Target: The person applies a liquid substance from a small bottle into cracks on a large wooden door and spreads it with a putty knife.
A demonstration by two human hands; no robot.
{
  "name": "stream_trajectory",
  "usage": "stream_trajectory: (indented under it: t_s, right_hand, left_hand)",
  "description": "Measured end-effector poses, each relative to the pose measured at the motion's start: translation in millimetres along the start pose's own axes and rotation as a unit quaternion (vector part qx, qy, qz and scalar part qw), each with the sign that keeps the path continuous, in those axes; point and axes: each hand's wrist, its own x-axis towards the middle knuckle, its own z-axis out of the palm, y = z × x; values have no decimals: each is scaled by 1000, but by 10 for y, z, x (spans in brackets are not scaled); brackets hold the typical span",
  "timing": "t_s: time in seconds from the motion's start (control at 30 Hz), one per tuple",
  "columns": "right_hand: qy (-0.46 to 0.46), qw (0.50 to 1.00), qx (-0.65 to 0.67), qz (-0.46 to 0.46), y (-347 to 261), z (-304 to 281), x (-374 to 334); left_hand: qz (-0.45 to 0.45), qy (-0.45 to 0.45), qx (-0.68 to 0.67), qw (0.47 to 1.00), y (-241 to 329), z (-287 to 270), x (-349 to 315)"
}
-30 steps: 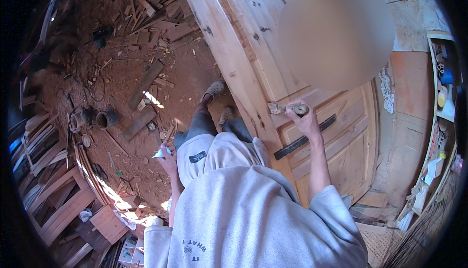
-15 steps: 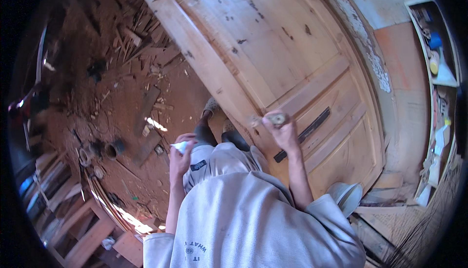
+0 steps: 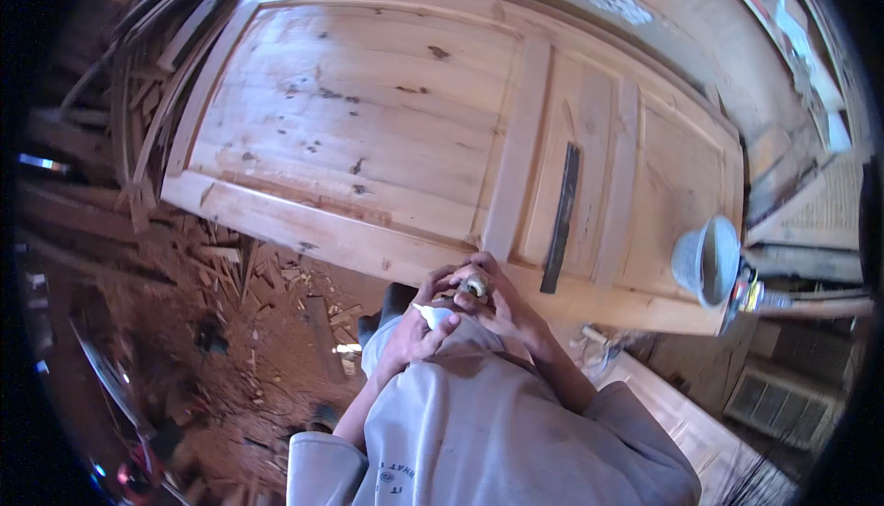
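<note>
Close in front of my body, my two hands are together near the front edge of a pale wooden panelled door [image 3: 368, 128]. A white pointed piece [image 3: 429, 314], like a nozzle cap, is pinched in my left hand [image 3: 412, 338]. My right hand [image 3: 505, 308] is wrapped round a small bottle [image 3: 476, 287], whose round mouth faces up. The fingertips of my left hand reach beside the bottle; whether they touch it I cannot tell. Most of the bottle's body is hidden by the fingers.
A long dark strip [image 3: 562, 221] lies across the door's middle. At the door's right end stands a pale bucket [image 3: 707, 262], with a small printed container [image 3: 750, 294] beside it. Wood scraps [image 3: 249, 267] litter the brown floor at left. Another pale panel [image 3: 677, 414] lies lower right.
My hands have come together from apart, the left with the white piece, the right with the bottle. The view has turned toward the right, so the door now runs across it.
</note>
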Motion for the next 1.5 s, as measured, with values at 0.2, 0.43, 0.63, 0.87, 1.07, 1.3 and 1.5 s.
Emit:
stream_trajectory:
  t_s: [0.2, 0.43, 0.63, 0.87, 1.07, 1.3, 1.5]
  right_hand:
    - [170, 975, -12, 144, 337, -23, -314]
    - [224, 943, 44, 241, 155, -136, -488]
    - [49, 965, 46, 255, -249, 376, -221]
    - [68, 975, -60, 201, -241, 625, -131]
    - [128, 956, -3, 265, -243, 796, -133]
    - [77, 991, -29, 107, 20, 594, -215]
    - [294, 914, 94, 264, 457, 68, -165]
  left_hand:
    - [20, -16, 85, 996, -138, -492, 71]
    - [22, -68, 133, 989, -125, -870, 40]
    - [94, -260, 168, 946, -167, -637, 165]
    - [66, -297, 146, 941, -467, -681, 28]
    - [55, -218, 186, 957, -635, -709, -32]
    - [27, -250, 251, 935, -468, -735, 48]
    - [2, -95, 127, 987, -297, -1011, -99]
